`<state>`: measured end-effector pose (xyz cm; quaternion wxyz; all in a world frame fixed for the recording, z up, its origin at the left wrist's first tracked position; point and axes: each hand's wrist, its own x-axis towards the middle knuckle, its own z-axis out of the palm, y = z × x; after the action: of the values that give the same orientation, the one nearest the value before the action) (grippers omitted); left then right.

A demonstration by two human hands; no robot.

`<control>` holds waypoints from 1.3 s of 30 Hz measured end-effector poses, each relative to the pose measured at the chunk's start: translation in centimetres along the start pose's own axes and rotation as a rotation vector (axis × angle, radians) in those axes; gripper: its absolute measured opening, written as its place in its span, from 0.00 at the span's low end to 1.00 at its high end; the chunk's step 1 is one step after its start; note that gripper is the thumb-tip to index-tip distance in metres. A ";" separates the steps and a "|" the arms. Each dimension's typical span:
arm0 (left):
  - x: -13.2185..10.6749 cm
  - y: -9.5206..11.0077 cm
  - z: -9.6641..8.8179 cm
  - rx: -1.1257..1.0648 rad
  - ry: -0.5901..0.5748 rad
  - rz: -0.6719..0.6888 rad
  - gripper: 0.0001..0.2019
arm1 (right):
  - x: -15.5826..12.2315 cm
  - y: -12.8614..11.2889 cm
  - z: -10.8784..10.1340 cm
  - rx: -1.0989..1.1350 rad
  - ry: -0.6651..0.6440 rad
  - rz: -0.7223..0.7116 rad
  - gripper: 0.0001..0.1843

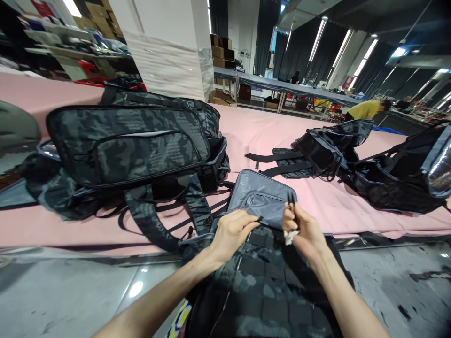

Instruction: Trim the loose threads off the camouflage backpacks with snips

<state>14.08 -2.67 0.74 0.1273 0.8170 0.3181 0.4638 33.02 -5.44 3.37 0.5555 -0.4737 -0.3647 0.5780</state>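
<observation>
A dark camouflage backpack (268, 277) with rows of webbing lies in front of me, against the near edge of the pink table. Its grey-lined flap (243, 188) is folded open on the tabletop. My left hand (234, 230) pinches a small black piece at the bag's upper edge, perhaps a zipper end. Above the bag on the right, my right hand (305, 230) is closed round a small dark two-pronged tool (291, 198) that looks like thread snips, prongs pointing up. A whitish scrap (289, 238) shows under those fingers.
Several camouflage backpacks (141, 145) are piled at left on the pink table (239, 131), straps hanging forward. More open bags (384, 183) lie at right. Behind stands a wrapped pillar (169, 61). A person in yellow (364, 110) bends over farther back.
</observation>
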 end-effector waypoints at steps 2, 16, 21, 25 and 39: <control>-0.1 -0.2 -0.1 0.022 0.036 0.050 0.04 | -0.1 -0.4 -0.6 -0.167 0.083 -0.154 0.16; -0.2 -1.2 -0.8 0.171 0.072 0.414 0.08 | -3.2 -0.2 0.3 -1.385 -0.003 -0.868 0.07; -0.5 -1.6 -0.6 0.144 0.049 0.394 0.08 | -3.1 -0.2 0.3 -1.395 -0.022 -0.851 0.08; -0.5 -1.7 -0.6 0.143 0.046 0.395 0.08 | -3.1 -0.2 0.2 -1.372 -0.040 -0.837 0.09; -0.2 -1.4 -0.3 0.125 0.020 0.390 0.07 | -2.8 0.2 -0.7 -1.098 -0.040 -0.459 0.11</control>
<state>13.16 -1.74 0.05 -0.0192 0.8649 0.1831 0.4669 33.41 -8.30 3.40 0.3331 -0.5895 -0.7138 0.1789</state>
